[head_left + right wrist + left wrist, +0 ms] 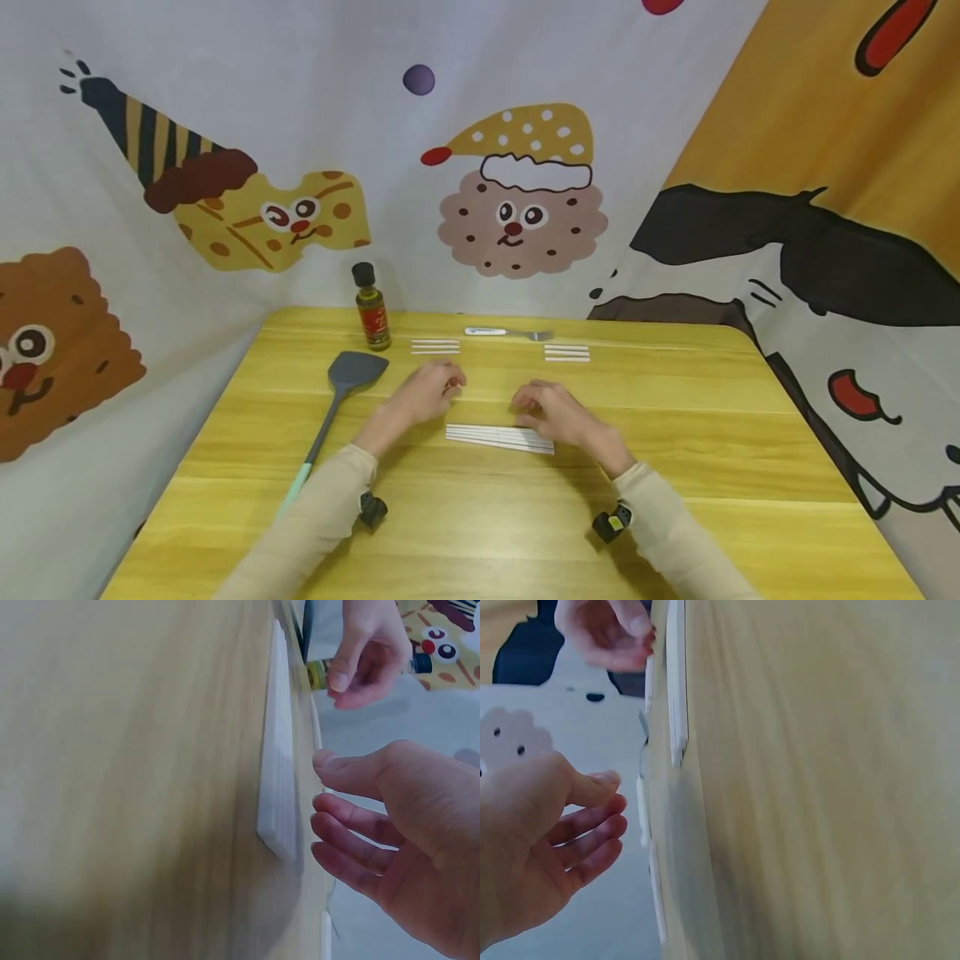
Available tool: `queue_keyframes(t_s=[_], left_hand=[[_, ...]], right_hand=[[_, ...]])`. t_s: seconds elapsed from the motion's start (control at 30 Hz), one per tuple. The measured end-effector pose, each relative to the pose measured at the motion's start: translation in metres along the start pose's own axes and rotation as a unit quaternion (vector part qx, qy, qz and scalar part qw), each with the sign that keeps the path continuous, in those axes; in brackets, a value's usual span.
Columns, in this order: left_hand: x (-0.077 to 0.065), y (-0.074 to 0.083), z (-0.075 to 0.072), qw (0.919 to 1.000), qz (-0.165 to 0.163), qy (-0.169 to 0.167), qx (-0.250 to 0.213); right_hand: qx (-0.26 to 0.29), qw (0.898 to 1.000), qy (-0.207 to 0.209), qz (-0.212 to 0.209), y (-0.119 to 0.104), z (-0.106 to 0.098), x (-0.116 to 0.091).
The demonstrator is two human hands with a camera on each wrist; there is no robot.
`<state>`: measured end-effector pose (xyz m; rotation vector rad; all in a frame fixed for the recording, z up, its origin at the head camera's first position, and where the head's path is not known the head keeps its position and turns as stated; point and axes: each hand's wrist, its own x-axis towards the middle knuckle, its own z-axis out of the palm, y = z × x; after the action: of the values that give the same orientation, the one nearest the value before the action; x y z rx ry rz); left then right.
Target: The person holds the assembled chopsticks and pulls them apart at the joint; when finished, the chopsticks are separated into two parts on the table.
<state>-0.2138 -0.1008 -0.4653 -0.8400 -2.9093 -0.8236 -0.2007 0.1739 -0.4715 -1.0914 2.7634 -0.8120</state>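
Observation:
A row of long, thin white strips [498,437] lies side by side on the table between my hands, slightly fanned at the right end. My left hand [429,393] hovers beyond the strips' left end, fingers loosely bent and holding nothing. Close above their right end is my right hand [557,412], also relaxed and holding nothing. The right wrist view shows a gap between thumb and fingers of the right hand [397,825], beside the white strips [277,765]. In the left wrist view, the left hand [551,840] has its thumb apart from the curved fingers.
Shorter white strips lie in two groups, at back left [435,347] and back right [567,353]. Between them is a fork [510,332] with a white handle. A dark-capped bottle [372,308] stands at back left, near a grey spatula [352,373]. A cartoon-printed cloth [337,100] hangs behind the table [712,458].

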Motion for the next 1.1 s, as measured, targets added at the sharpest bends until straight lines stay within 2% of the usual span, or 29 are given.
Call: queue_keyframes(t_s=[0.27,0.4,0.67,0.8,1.1], left_hand=[[-0.008,0.02,0.012,0.9986,0.038,-0.032,-0.018],[-0.01,0.025,0.016,0.9979,0.041,-0.046,-0.021],[-0.01,0.03,0.023,0.9965,0.04,-0.067,-0.028],[-0.007,0.029,0.027,0.9967,0.044,-0.067,-0.019],[-0.004,0.027,0.03,0.9972,0.055,-0.051,0.0]], right_hand=[[0.018,1.0,0.016,-0.008,0.0,0.012,-0.002],[0.018,0.999,0.033,-0.006,0.0,0.017,-0.004],[-0.006,0.997,0.072,-0.038,0.002,0.023,-0.004],[-0.01,0.996,0.082,-0.043,0.003,0.024,-0.004],[-0.018,0.997,0.076,-0.031,0.005,0.026,-0.003]])
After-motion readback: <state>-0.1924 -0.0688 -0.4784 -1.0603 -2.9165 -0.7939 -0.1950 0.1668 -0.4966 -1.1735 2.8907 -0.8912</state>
